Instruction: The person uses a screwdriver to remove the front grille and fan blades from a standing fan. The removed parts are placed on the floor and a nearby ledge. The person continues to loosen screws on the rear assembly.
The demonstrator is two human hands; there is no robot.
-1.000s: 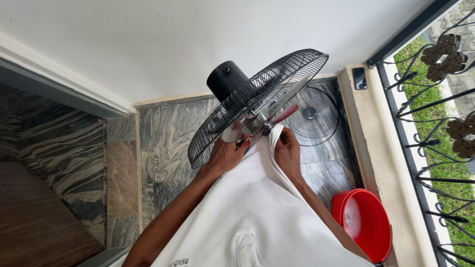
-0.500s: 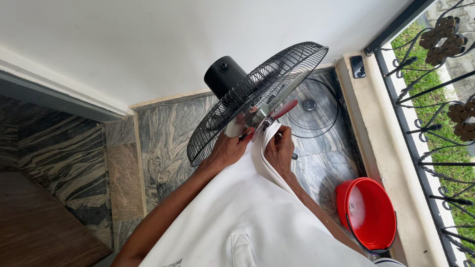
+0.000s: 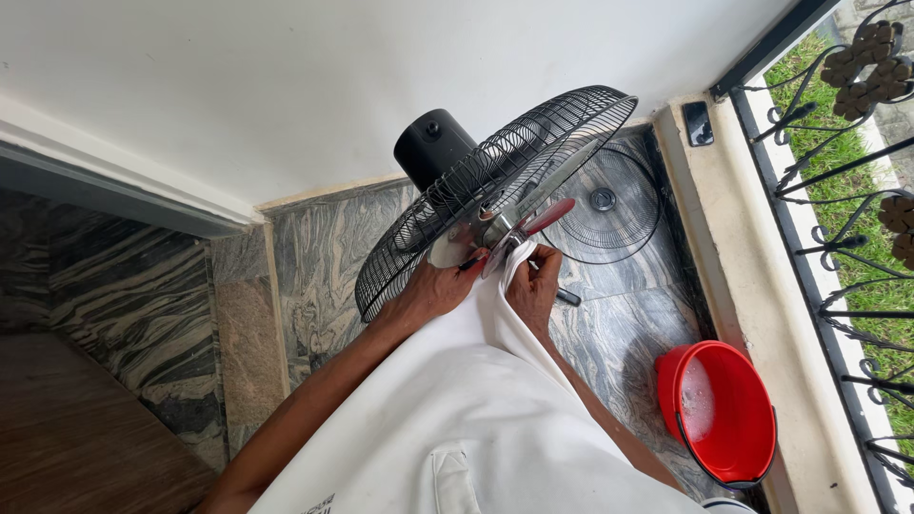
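My left hand (image 3: 433,290) gripped the fan's rear guard (image 3: 476,190) rim at six o'clock; my right hand (image 3: 535,286) pinched the red-handled pliers (image 3: 533,224) at the hub — mid-dismantling, I judged.

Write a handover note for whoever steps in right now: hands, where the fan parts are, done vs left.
Left hand: gripping the hub at the rear grille of the fan, steadying it.
Right hand: at the hub beside pliers with red handles; the grip itself is unclear.
Front grille: already off, lying flat on the marble floor behind the fan.
Red bucket: on the floor to the right, foamy water inside.
Black motor housing: points at the wall.
Left: hub work unfinished; rear grille still mounted.
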